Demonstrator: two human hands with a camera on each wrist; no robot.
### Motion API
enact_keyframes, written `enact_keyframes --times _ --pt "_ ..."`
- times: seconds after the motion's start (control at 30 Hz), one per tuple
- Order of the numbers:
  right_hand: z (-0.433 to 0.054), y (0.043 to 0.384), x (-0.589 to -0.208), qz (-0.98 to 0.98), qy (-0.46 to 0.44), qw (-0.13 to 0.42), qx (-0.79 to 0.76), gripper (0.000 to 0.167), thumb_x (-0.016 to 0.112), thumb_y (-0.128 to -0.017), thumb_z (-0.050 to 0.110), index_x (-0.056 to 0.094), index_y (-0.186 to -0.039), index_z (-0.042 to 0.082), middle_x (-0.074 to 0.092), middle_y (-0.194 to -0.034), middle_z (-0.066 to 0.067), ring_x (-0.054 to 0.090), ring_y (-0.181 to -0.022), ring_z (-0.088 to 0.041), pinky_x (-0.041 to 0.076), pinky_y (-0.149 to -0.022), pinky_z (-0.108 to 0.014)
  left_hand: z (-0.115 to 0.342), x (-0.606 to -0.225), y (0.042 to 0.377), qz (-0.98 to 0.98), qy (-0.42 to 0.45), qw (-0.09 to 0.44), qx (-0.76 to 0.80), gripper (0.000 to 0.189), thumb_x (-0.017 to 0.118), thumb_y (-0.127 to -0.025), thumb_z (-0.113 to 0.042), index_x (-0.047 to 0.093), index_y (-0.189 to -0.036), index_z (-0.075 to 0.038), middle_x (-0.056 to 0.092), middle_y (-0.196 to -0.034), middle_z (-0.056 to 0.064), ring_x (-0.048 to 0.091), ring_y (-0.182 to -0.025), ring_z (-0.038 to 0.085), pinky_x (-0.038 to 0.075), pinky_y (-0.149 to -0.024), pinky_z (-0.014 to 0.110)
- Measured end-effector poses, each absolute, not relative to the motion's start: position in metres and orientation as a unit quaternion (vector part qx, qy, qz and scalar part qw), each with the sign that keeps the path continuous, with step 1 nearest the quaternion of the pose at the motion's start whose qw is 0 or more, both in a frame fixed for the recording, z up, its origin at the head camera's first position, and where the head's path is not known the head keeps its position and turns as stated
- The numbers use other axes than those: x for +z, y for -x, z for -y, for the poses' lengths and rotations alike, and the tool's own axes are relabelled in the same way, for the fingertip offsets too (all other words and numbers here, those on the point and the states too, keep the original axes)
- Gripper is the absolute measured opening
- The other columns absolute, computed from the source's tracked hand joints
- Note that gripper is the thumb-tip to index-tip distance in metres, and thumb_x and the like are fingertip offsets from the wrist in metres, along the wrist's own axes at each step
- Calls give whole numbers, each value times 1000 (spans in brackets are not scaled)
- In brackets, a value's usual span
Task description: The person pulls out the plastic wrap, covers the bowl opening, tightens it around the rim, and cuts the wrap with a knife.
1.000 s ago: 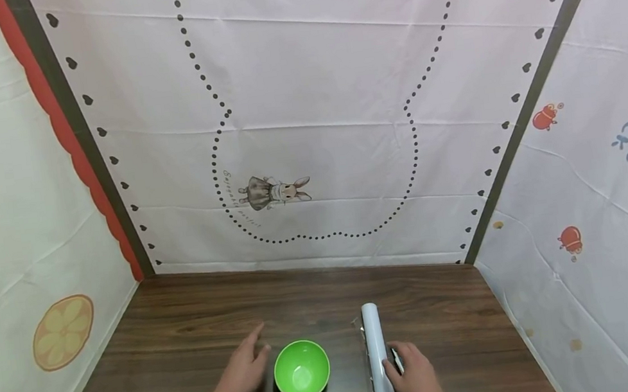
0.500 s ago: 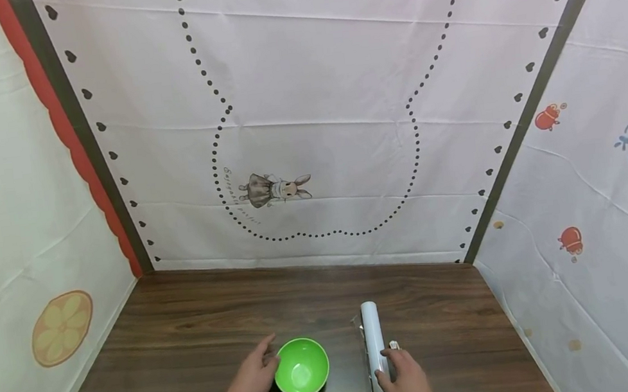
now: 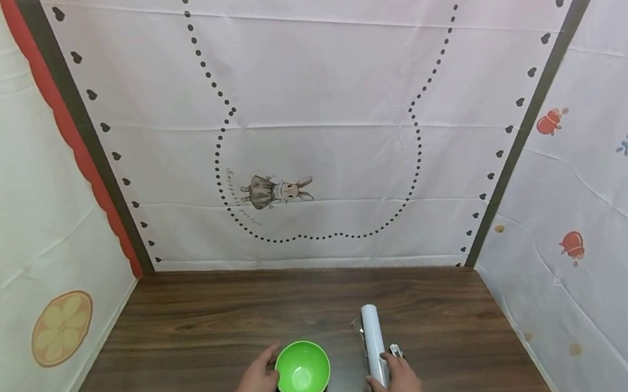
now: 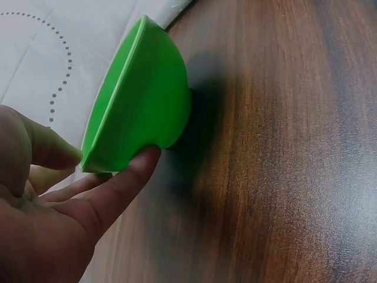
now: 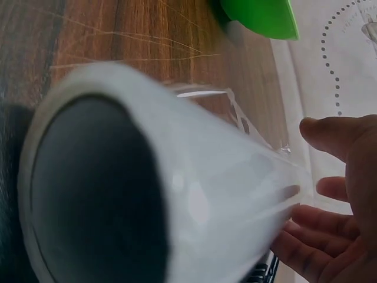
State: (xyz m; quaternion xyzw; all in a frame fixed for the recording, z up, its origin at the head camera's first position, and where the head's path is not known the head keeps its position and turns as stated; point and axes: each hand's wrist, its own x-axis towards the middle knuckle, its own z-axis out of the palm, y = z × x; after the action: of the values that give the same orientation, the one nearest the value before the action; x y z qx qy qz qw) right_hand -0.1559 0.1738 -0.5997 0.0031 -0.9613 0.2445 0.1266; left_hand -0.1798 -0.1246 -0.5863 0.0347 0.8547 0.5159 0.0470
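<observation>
On the dark wood-grain surface (image 3: pixel 199 312), backed by a white printed sheet (image 3: pixel 324 78), saw the green bowl (image 3: pixel 302 372) upright, between six and seven o'clock from the head view's middle, with the white roll (image 3: pixel 373 338) at three o'clock from it. Compared with a second earlier, found the left grip (image 3: pixel 257 387) moved in to touch the bowl's nine o'clock side, and the right grip (image 3: pixel 400 387) shifted toward nine o'clock, with the thumb over the roll. Found bowl and roll much as before.

Learned more from the left wrist view: digits on both rim and outer wall, pinching the bowl. Read from the right wrist view the roll's hollow end, loose clear film (image 5: pixel 241 121) along it, and a widely spread right grip, with the thumb off the roll; could not tell how firmly touching. Noticed there also something black (image 5: pixel 259 273) at five o'clock, partly hidden; in the head view, a small white-tipped object (image 3: pixel 397 350) just above the right grip. Noted the bowl as plain bright green, rounded, with a paler rim and a glossy highlight inside.
</observation>
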Motion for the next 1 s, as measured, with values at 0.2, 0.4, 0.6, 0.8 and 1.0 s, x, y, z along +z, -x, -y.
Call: enact_keyframes --times 0.2,0.4,0.6,0.8,1.0 --pt "-173 159 -604 962 14 118 246 60 84 -68 35 63 -114 2 63 -96 -15 62 -75 -28 52 -61 -43 125 -589 178 -821 -28 74 566 63 46 -81 10 36 -143 9 54 -124 36 56 -57 19 52 -49 32" --pt "-174 161 -604 966 28 93 239 66 86 -65 33 63 -115 -3 66 -94 -19 64 -74 -31 53 -62 -45 123 -594 177 -816 -30 67 574 63 48 -77 10 39 -140 11 57 -118 35 57 -59 18 53 -48 33" --pt "-175 160 -600 966 40 75 245 68 85 -65 32 61 -120 1 69 -83 -20 64 -65 -31 50 -56 -44 123 -595 177 -811 -34 70 579 60 47 -76 11 42 -136 13 58 -116 33 58 -64 18 53 -48 33" --pt "-174 158 -598 966 43 51 250 67 85 -66 29 59 -123 6 69 -83 -19 63 -64 -30 49 -56 -44 125 -594 175 -817 -34 70 571 58 48 -77 11 45 -135 12 60 -114 30 59 -68 18 52 -49 33" --pt "-175 161 -597 968 10 53 247 68 86 -64 27 59 -123 8 71 -88 -17 64 -68 -29 50 -58 -43 126 -593 172 -817 -43 61 572 56 48 -76 11 47 -132 12 61 -113 29 60 -72 18 52 -49 32"
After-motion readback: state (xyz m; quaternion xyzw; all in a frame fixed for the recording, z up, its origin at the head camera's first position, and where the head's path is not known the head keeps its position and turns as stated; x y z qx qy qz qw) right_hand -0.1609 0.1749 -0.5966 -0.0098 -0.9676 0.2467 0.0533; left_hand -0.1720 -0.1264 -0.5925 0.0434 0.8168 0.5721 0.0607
